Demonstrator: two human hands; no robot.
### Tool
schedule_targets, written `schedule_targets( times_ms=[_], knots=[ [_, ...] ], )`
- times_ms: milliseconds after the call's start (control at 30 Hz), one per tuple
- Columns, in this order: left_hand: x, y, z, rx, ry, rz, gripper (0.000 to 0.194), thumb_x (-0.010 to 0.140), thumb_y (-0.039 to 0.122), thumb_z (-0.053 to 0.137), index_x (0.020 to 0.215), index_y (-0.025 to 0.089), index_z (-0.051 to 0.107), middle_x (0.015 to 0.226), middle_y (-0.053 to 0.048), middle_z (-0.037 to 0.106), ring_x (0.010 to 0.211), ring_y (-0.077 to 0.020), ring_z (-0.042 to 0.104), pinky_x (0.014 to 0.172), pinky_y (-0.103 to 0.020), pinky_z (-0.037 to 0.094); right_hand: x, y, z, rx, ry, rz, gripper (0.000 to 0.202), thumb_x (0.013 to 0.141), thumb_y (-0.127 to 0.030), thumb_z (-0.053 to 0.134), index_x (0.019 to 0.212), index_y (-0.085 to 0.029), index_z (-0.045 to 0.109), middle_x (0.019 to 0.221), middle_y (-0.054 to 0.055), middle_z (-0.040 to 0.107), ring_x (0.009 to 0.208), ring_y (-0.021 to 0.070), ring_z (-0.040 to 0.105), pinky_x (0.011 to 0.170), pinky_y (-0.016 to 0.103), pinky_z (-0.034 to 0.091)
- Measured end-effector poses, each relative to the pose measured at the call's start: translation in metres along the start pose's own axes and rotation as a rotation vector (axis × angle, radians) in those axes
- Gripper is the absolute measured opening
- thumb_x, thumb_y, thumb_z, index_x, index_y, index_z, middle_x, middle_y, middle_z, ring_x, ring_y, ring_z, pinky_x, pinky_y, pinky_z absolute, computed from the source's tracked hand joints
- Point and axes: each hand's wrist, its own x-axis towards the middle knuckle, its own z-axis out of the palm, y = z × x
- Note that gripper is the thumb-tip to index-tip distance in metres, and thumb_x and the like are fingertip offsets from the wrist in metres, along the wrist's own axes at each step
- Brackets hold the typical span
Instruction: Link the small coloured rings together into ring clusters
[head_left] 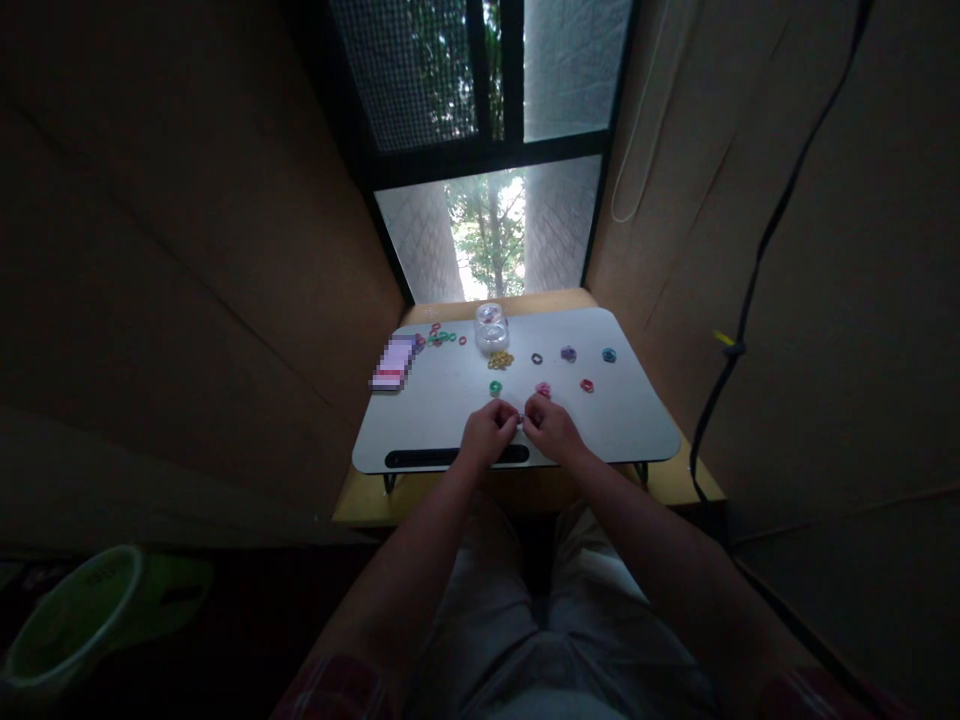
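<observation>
My left hand (489,430) and my right hand (553,428) meet close together over the front middle of the white lap table (427,420). Both are closed in a pinch around something small and dark (520,421), too tiny to make out. Just beyond my right fingertips lies a pile of pink rings (543,389). Green rings (496,387) sit beyond my left hand, and red rings (587,385) lie to the right. Farther back are yellow rings (500,360), a dark ring (536,358), purple rings (568,354) and blue rings (609,355).
A clear plastic jar (492,330) stands at the back. At the left are mixed red and green rings (442,338) and a blurred-out phone-like rectangle (394,362). A black slot (420,458) runs along the front edge. A dark cord (757,250) hangs at right; a green basket (82,610) is lower left.
</observation>
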Motion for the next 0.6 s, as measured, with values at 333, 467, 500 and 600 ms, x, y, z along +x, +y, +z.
schedule_targets(
  times_ms=[333,467,500,600],
  knots=[
    [0.0008,-0.0023,0.0006,0.0,-0.037,0.003,0.019,0.079,0.036,0.058,0.08,0.018,0.062,0.067,0.002,0.064,0.059,-0.0094,0.055,0.058,-0.021,0.041,0.0021,0.0041,0.0028,0.026,0.007,-0.009,0.012,0.075,-0.017,0.054,0.08,-0.019,0.064,0.069,0.0,0.061,0.063,0.0125,0.053,0.06,0.023,0.039],
    [0.0005,-0.0014,0.0004,-0.01,-0.031,0.007,0.02,0.08,0.037,0.058,0.081,0.018,0.062,0.068,0.002,0.065,0.059,-0.0094,0.056,0.058,-0.021,0.041,0.0016,0.0033,0.0025,0.029,0.009,0.015,0.008,0.076,-0.019,0.053,0.078,-0.019,0.061,0.064,-0.002,0.058,0.058,0.0115,0.051,0.057,0.022,0.037],
    [0.0004,-0.001,0.0003,-0.012,-0.033,0.008,0.019,0.08,0.037,0.058,0.081,0.018,0.062,0.069,0.001,0.065,0.06,-0.0094,0.056,0.058,-0.021,0.041,0.0014,0.0032,0.0023,0.028,0.007,0.018,0.007,0.076,-0.019,0.053,0.078,-0.02,0.06,0.063,-0.003,0.057,0.057,0.0112,0.05,0.056,0.022,0.036],
    [0.0,0.0001,0.0,0.0,-0.03,0.004,0.018,0.079,0.036,0.058,0.082,0.018,0.062,0.07,0.001,0.066,0.06,-0.0097,0.057,0.059,-0.021,0.041,0.001,0.0033,0.0018,0.015,-0.001,0.023,0.005,0.076,-0.02,0.053,0.077,-0.02,0.058,0.06,-0.004,0.053,0.055,0.0108,0.048,0.055,0.021,0.034]
  ],
)
